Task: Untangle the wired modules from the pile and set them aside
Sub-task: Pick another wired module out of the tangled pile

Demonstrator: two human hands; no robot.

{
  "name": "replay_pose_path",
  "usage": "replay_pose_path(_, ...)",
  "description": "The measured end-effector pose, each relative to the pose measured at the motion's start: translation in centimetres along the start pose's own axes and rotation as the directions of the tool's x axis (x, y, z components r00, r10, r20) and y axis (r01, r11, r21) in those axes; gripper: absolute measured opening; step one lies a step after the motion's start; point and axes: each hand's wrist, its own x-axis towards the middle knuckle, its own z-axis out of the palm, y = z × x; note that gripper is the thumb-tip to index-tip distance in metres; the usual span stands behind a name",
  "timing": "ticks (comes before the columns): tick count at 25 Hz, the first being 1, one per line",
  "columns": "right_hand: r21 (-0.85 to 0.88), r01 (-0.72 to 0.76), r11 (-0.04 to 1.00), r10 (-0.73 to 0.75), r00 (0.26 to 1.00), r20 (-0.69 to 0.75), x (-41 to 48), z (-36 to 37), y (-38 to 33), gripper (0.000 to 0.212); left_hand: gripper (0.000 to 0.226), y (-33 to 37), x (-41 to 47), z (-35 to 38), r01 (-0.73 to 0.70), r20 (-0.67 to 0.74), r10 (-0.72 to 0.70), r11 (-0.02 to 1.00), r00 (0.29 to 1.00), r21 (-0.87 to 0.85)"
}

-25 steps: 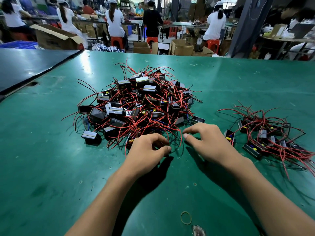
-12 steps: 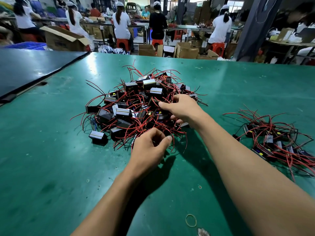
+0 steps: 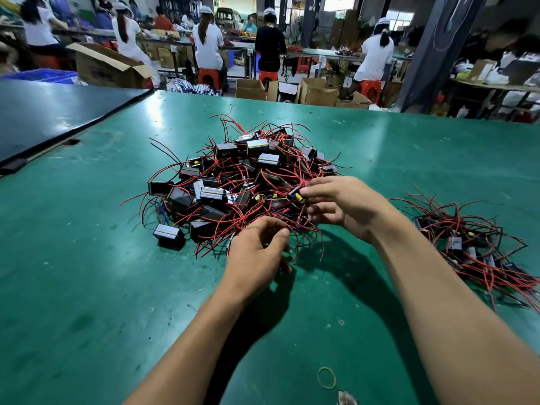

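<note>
Inspector: Bearing surface?
Clerk: Green table [image 3: 87, 287], scuffed, with small pale marks.
Inspector: Lying on it?
Clerk: Centre, pile of wired modules [image 3: 233, 182]: black boxes tangled in red leads. Right, smaller bunch [image 3: 473, 247], well apart from it. Near edge, rubber band [image 3: 326, 377], with a pale scrap [image 3: 346, 399] just beside.

Main pile [image 3: 233, 185] is a big messy heap of small black box modules, some with silvery striped tops, all knotted up in thin red wires [image 3: 271, 219] poking out every which way, sitting mid green table [image 3: 87, 287]. 1 module [image 3: 295, 195] with a yellow bit on it sits at the pile's right edge, pinched by the right hand [image 3: 344, 206]. The left hand [image 3: 257, 252] pinches wires at the near edge. A 2nd, flatter bunch [image 3: 467, 247] lies well apart on the right.
</note>
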Motion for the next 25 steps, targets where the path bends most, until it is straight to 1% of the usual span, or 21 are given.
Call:
replay_pose_path(2, 0.007, -0.008, 1.0, 0.007, 0.981, 0.196, -1.5, -1.3, 0.0, 0.029, 0.016, 0.1, 0.1, 0.1, 0.052, 0.036, -0.048, 0.988, 0.998, -0.145)
replay_pose_path(3, -0.027, 0.002, 1.0, 0.006, 0.958, 0.287, -2.2, -1.8, 0.0, 0.03, 0.021, 0.3, 0.1, 0.2, 0.087, 0.068, -0.072, 0.968, 0.995, -0.236)
replay_pose_path(5, -0.148, 0.062, 0.987, 0.003, 0.916, 0.402, -3.2, -2.1, 0.0, 0.024, 0.035, 0.7, 0.3, 0.3, 0.184, 0.154, -0.131, 0.891, 0.979, -0.415)
replay_pose_path(6, -0.214, 0.11, 0.971, -0.01, 0.908, 0.419, -3.3, -1.9, 0.1, 0.02, 0.044, 0.9, 0.3, 0.2, 0.239, 0.204, -0.157, 0.843, 0.966, -0.482)
replay_pose_path(7, -0.271, 0.159, 0.949, -0.035, 0.91, 0.413, -3.2, -1.6, 0.1, 0.017, 0.052, 1.0, 0.5, 0.1, 0.278, 0.245, -0.171, 0.809, 0.954, -0.518)
replay_pose_path(8, -0.318, 0.196, 0.928, -0.057, 0.916, 0.398, -3.0, -1.3, 0.0, 0.014, 0.054, 0.9, 0.6, 0.0, 0.293, 0.269, -0.171, 0.798, 0.948, -0.527)
replay_pose_path(9, -0.362, 0.221, 0.906, -0.067, 0.917, 0.394, -2.7, -1.1, -0.2, 0.013, 0.049, 0.8, 0.6, -0.1, 0.286, 0.277, -0.157, 0.802, 0.948, -0.524)
replay_pose_path(11, -0.437, 0.222, 0.872, -0.04, 0.921, 0.388, -2.0, -0.7, -1.0, 0.01, 0.032, 0.6, 0.6, -0.4, 0.253, 0.253, -0.132, 0.806, 0.958, -0.535)
replay_pose_path(12, -0.464, 0.214, 0.86, -0.047, 0.937, 0.346, -1.4, -0.5, -1.5, 0.009, 0.023, 0.5, 0.6, -0.5, 0.243, 0.229, -0.137, 0.806, 0.964, -0.539)
replay_pose_path(13, -0.495, 0.215, 0.842, -0.092, 0.961, 0.262, -0.5, -0.3, -1.8, 0.013, 0.015, 0.4, 0.7, -0.6, 0.241, 0.206, -0.151, 0.811, 0.967, -0.533)
replay_pose_path(14, -0.537, 0.228, 0.812, -0.182, 0.973, 0.139, 0.6, 0.0, -2.1, 0.016, 0.009, 0.4, 0.6, -0.6, 0.246, 0.194, -0.167, 0.821, 0.967, -0.516)
replay_pose_path(15, -0.593, 0.256, 0.763, -0.308, 0.951, 0.015, 1.8, 0.5, -2.4, 0.015, 0.005, 0.3, 0.5, -0.6, 0.25, 0.195, -0.176, 0.841, 0.965, -0.479)
replay_pose_path(16, -0.653, 0.284, 0.702, -0.427, 0.902, -0.066, 2.8, 1.3, -2.6, 0.01, 0.004, 0.3, 0.4, -0.5, 0.25, 0.205, -0.177, 0.872, 0.963, -0.42)
replay_pose_path(17, -0.724, 0.291, 0.625, -0.502, 0.86, -0.089, 3.7, 2.2, -2.8, 0.015, 0.005, 0.1, 0.3, -0.3, 0.238, 0.216, -0.17, 0.907, 0.962, -0.347)
replay_pose_path(18, -0.78, 0.284, 0.558, -0.525, 0.848, -0.067, 4.6, 3.0, -2.8, 0.024, 0.007, 0.0, 0.1, -0.1, 0.216, 0.219, -0.159, 0.939, 0.963, -0.268)
replay_pose_path(20, -0.848, 0.26, 0.463, -0.502, 0.865, -0.009, 6.0, 4.3, -2.6, 0.033, 0.009, -0.3, -0.1, 0.2, 0.164, 0.202, -0.134, 0.976, 0.97, -0.14)
replay_pose_path(22, -0.863, 0.24, 0.445, -0.48, 0.877, -0.003, 6.6, 5.3, -2.3, 0.038, 0.01, -0.6, -0.1, 0.2, 0.153, 0.188, -0.132, 0.982, 0.973, -0.106)
replay_pose_path(25, -0.858, 0.191, 0.477, -0.474, 0.878, -0.068, 6.8, 5.7, -1.9, 0.039, 0.009, -0.7, 0.0, 0.1, 0.172, 0.19, -0.147, 0.977, 0.971, -0.123)
